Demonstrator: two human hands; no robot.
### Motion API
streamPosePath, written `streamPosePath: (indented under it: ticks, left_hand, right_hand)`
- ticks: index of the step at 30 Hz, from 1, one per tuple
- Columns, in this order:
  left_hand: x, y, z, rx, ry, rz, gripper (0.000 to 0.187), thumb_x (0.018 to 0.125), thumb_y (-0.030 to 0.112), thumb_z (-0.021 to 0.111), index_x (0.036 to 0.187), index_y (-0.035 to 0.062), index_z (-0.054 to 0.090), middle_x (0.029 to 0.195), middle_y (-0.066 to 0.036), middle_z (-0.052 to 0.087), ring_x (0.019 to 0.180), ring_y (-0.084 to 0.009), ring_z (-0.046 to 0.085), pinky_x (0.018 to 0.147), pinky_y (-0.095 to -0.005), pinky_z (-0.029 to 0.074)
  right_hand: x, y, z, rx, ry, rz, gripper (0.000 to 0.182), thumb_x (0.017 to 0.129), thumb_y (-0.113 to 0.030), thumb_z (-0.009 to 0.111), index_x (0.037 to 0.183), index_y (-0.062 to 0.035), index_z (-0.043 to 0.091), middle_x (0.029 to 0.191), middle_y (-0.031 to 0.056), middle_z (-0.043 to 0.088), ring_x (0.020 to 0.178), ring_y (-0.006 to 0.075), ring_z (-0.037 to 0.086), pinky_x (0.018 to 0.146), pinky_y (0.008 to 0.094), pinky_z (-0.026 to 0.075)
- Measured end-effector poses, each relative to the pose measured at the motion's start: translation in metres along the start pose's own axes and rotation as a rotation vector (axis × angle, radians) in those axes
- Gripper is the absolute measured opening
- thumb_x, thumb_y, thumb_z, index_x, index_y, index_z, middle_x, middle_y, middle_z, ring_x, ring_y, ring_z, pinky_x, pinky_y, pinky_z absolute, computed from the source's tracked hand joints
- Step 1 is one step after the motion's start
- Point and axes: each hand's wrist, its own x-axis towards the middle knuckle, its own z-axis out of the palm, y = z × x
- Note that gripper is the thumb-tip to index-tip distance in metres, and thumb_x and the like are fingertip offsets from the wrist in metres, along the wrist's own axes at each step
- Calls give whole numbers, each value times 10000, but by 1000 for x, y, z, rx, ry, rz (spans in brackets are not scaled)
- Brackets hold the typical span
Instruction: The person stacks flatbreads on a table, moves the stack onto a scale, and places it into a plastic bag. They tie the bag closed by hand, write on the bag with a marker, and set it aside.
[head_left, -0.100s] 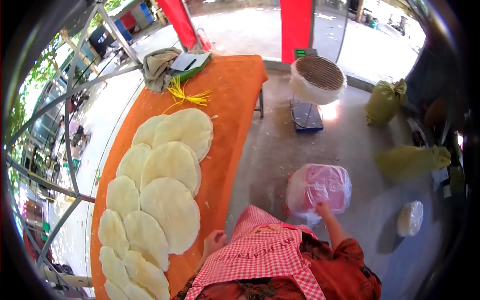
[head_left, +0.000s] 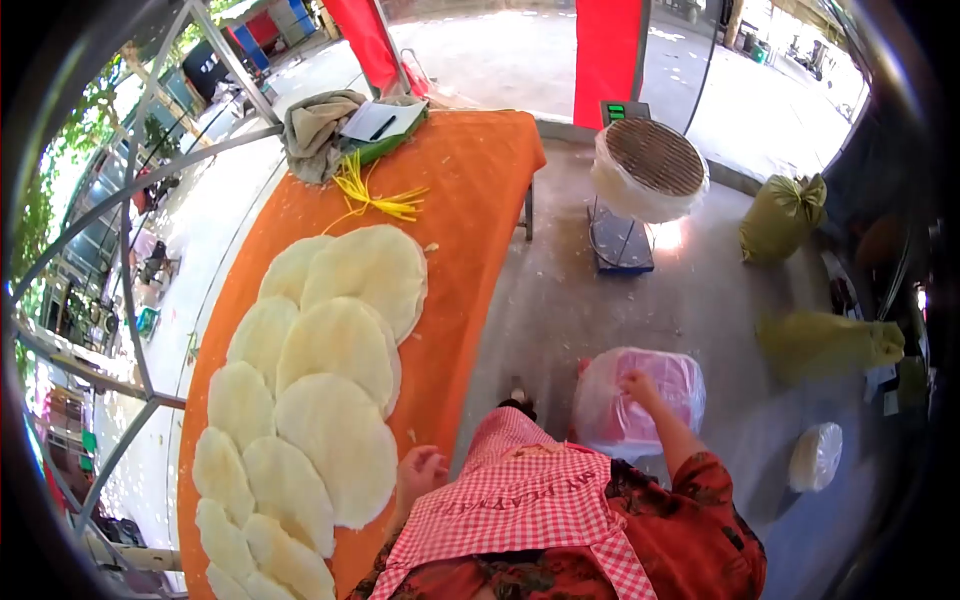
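Observation:
Large round pale flatbread-like sheets point(head_left: 336, 450) lie overlapping in rows on the orange-covered table point(head_left: 470, 220). My left hand point(head_left: 422, 474) hangs beside the table's right edge, close to the nearest sheets, its fingers loosely curled with nothing in them. To the right, my right hand point(head_left: 637, 386) is held out in front of a pink stool point(head_left: 655, 400) wrapped in clear plastic, which it overlaps in this view. The fingers of this hand are drawn in, and nothing shows in them. I wear a red-and-white checked apron point(head_left: 500, 510).
Yellow ties point(head_left: 385, 195), a grey cloth point(head_left: 318, 135) and a green tray with paper point(head_left: 385, 125) sit at the table's far end. Beyond the stool stands a scale point(head_left: 622, 240) bearing a round slatted rack point(head_left: 655, 157). Tied sacks point(head_left: 783, 218) and a plastic-wrapped stack point(head_left: 816, 457) rest on the right.
My right hand has risen slightly away from the stool's near edge, and my left hand has shifted a little up and left. A foot now shows beyond the apron.

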Motion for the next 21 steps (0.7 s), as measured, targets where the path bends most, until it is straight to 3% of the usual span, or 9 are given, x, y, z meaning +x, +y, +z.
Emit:
streamPosePath:
  ticks: [3, 5, 8, 10, 12, 14, 16, 20, 21]
  left_hand:
    - [75, 75, -11, -119, 99, 98, 186, 952, 87, 568, 1123, 15, 568, 905, -81, 654, 693, -126, 633, 641, -249, 541]
    - [164, 103, -13, -150, 96, 215, 162, 963, 102, 553, 1110, 37, 568, 913, -74, 650, 699, -124, 631, 638, -248, 536]
    - [277, 167, -6, -243, 132, 225, 136, 978, 149, 533, 1090, 81, 568, 943, -41, 639, 716, -122, 630, 624, -248, 531]
    - [372, 188, -13, -196, 186, 297, 230, 937, 187, 606, 1144, 99, 557, 1028, -30, 586, 802, -124, 617, 641, -261, 533]
    - [455, 208, -9, -18, 314, 372, 366, 902, 190, 652, 1226, 66, 533, 1111, -65, 549, 945, -163, 588, 706, -291, 530]
    - [527, 233, -11, 241, 344, 346, 473, 884, 179, 668, 1298, 34, 490, 1221, -122, 510, 1098, -249, 529, 861, -366, 497]
    - [577, 251, 1, 611, 475, 507, 501, 871, 175, 678, 1298, 7, 477, 1270, -173, 496, 1156, -320, 490, 993, -416, 411]
    - [639, 260, 16, 900, 703, 199, 561, 849, 174, 696, 1327, -16, 472, 1297, -199, 505, 1151, -306, 510, 990, -388, 419]
    - [648, 257, 18, 712, 682, 180, 547, 846, 162, 692, 1314, -18, 473, 1268, -201, 513, 1135, -303, 514, 972, -396, 430]
  right_hand:
    - [64, -97, 19, 310, -33, 74, 213, 851, -132, 674, 1030, -22, 637, 759, 90, 669, 642, 183, 658, 520, 300, 525]
    - [112, -115, 23, 458, -33, 195, 198, 859, -138, 671, 1017, -24, 635, 760, 98, 667, 649, 197, 663, 512, 312, 522]
    - [138, -164, -8, 487, -30, 514, 155, 866, -147, 668, 956, -25, 638, 758, 112, 665, 634, 208, 651, 496, 334, 512]
    - [187, -128, -29, 451, -91, 435, 131, 864, -157, 668, 881, -31, 636, 749, 106, 661, 609, 200, 629, 500, 341, 507]
    - [230, -111, -65, 399, -18, 280, 127, 880, -152, 644, 813, -45, 628, 737, 101, 658, 587, 189, 611, 504, 331, 504]
    - [239, -170, -104, 736, 212, 372, 79, 887, -125, 618, 848, -56, 620, 755, 94, 661, 590, 185, 615, 500, 319, 497]
    - [271, -181, -139, 827, 371, 425, 51, 888, -108, 605, 897, -59, 614, 778, 97, 669, 591, 185, 613, 497, 326, 497]
    - [361, -156, -201, 888, 601, 418, 144, 862, -97, 610, 1001, -63, 591, 847, 87, 657, 622, 191, 618, 485, 349, 493]
    - [391, -137, -214, 834, 707, 425, 157, 853, -96, 614, 1003, -61, 587, 857, 86, 645, 628, 193, 616, 479, 352, 491]
